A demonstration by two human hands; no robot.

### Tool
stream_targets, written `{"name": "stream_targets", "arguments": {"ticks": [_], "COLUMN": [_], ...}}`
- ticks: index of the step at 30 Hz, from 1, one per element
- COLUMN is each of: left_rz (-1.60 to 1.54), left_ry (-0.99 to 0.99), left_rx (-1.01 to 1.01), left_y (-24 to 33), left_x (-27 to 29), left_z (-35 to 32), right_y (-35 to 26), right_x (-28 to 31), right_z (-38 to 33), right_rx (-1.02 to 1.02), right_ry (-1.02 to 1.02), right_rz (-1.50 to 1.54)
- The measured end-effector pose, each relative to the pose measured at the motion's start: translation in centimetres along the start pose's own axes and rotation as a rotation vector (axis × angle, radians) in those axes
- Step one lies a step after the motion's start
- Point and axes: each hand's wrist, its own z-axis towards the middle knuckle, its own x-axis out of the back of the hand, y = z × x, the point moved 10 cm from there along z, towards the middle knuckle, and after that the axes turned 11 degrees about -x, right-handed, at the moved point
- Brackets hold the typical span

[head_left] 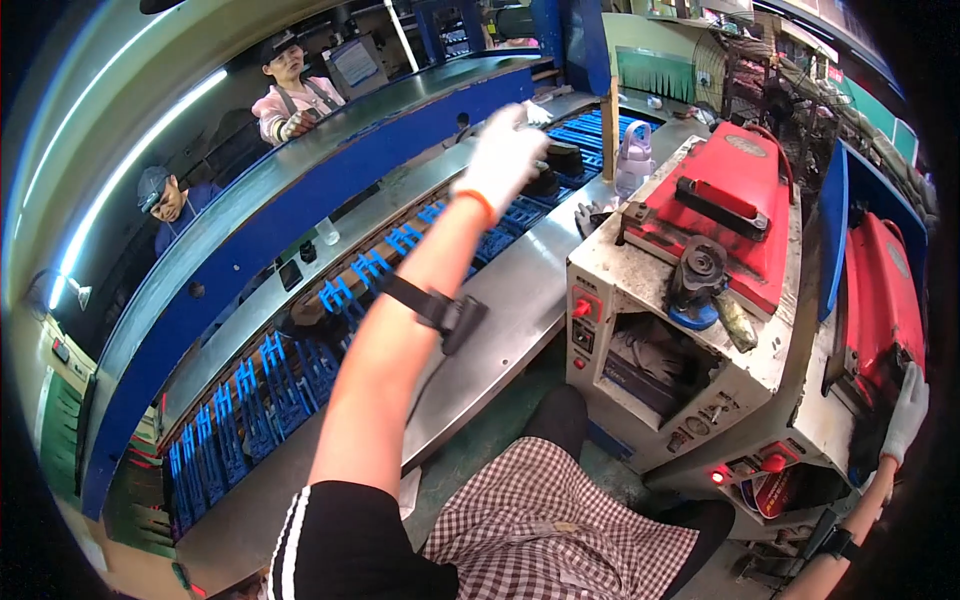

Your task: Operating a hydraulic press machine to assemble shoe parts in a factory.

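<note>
My left hand point(503, 158), in a white glove with an orange cuff, is stretched out over the rack conveyor point(372, 266) with its blue bars. Its fingers look extended and apart, and I see nothing held in them. Just right of it, dark shoe-like pieces point(562, 158) sit on the conveyor. At the far right, my right hand point(905, 415), also gloved in white, lies against the dark front of the farther machine's red lid point(885, 290). Those fingers look stretched upward; the lid's handle area is too dark to make out well.
A nearer machine with a red lid point(735, 220) carries a black round part point(703, 270) on its front ledge. A lilac bottle point(633, 160) stands behind it. A metal ledge point(480, 345) runs before the conveyor. Two people work beyond the blue beam point(300, 205).
</note>
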Motion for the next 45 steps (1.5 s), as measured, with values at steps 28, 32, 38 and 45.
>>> {"name": "stream_targets", "arguments": {"ticks": [28, 32, 38, 45], "left_rz": [0.57, 0.59, 0.605, 0.581], "left_ry": [-0.733, -0.743, -0.689, -0.599], "left_rx": [-0.492, -0.463, -0.486, -0.545], "left_y": [9.7, 9.6, 9.3, 9.4], "left_x": [-28.1, -28.1, -28.4, -28.2], "left_z": [-1.1, -1.2, -0.9, -0.7], "right_y": [-3.5, -3.3, -1.7, -0.1], "right_x": [1.4, 1.2, 0.8, -0.6], "right_z": [-1.9, -1.8, -1.5, -1.4], "right_rx": [0.186, 0.114, 0.07, 0.073], "right_ry": [0.132, 0.097, 0.112, 0.071], "right_rz": [-0.005, 0.075, 0.151, 0.059]}}
